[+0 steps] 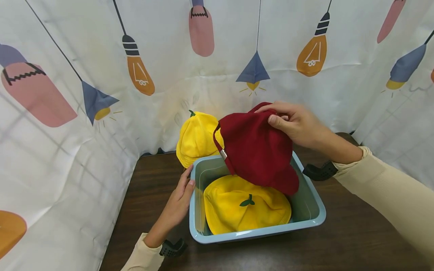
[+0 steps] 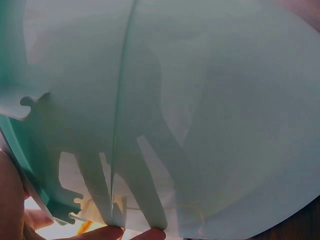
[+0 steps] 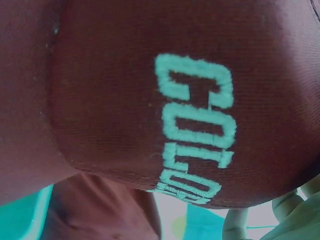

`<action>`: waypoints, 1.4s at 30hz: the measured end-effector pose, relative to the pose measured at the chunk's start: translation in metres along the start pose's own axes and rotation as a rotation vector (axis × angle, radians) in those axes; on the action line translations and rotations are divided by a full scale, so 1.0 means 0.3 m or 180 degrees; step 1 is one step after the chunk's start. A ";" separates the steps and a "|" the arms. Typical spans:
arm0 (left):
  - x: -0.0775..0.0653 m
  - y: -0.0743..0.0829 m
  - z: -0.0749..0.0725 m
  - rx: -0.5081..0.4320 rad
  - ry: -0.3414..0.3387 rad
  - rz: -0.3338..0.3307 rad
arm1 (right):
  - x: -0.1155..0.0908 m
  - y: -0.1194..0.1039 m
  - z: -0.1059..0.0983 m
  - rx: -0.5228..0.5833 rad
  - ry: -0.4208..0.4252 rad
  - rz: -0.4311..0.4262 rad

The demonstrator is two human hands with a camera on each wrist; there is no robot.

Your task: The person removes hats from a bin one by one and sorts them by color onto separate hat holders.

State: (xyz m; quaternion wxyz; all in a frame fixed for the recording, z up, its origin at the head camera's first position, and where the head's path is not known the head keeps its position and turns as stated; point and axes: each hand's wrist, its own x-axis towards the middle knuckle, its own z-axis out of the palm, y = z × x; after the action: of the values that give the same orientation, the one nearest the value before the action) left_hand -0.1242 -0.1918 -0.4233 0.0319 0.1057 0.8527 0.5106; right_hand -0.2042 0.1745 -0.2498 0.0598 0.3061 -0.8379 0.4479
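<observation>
My right hand (image 1: 296, 122) grips a dark red cap (image 1: 255, 148) by its upper edge, thumb in front, above a light blue plastic basin (image 1: 320, 216). A thin strap with a metal buckle hangs from the cap's left side. Pale embroidered letters show on the red cap (image 3: 115, 100) in the right wrist view. My left hand (image 1: 176, 203) rests against the basin's left side near its rim, fingers extended. In the left wrist view the basin wall (image 2: 225, 100) fills the picture. A yellow hat (image 1: 234, 216) with a green sprout lies in the basin, partly covered by the red cap.
A second yellow hat (image 1: 194, 135) with a green tip stands behind the basin's left back corner, partly hidden by the red cap. Under everything is a dark wooden table (image 1: 149, 188). White curtains (image 1: 220, 86) with printed lamps hang behind and at both sides.
</observation>
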 end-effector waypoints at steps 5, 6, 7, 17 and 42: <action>0.001 -0.001 0.000 -0.0031 -0.0006 0.0029 | 0.015 -0.027 -0.051 -0.0098 0.0164 -0.0009; 0.000 -0.001 0.000 -0.0037 -0.0006 0.0035 | 0.019 -0.031 -0.060 -0.0120 0.0197 -0.0042; 0.000 -0.001 0.000 -0.0045 -0.0006 0.0036 | 0.024 -0.035 -0.070 -0.0161 0.0238 -0.0070; -0.002 0.001 -0.001 -0.0083 -0.0020 0.0007 | 0.070 -0.037 -0.175 -0.0245 0.0380 0.0027; -0.007 0.000 -0.003 -0.0090 -0.0005 -0.0020 | 0.210 0.188 -0.338 -0.0307 0.0515 0.0456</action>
State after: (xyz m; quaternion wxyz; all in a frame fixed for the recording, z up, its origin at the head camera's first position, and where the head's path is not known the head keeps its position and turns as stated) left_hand -0.1224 -0.1929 -0.4230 0.0357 0.1029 0.8457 0.5225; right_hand -0.3046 0.2487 -0.2064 0.1098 0.2050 -0.8707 0.4334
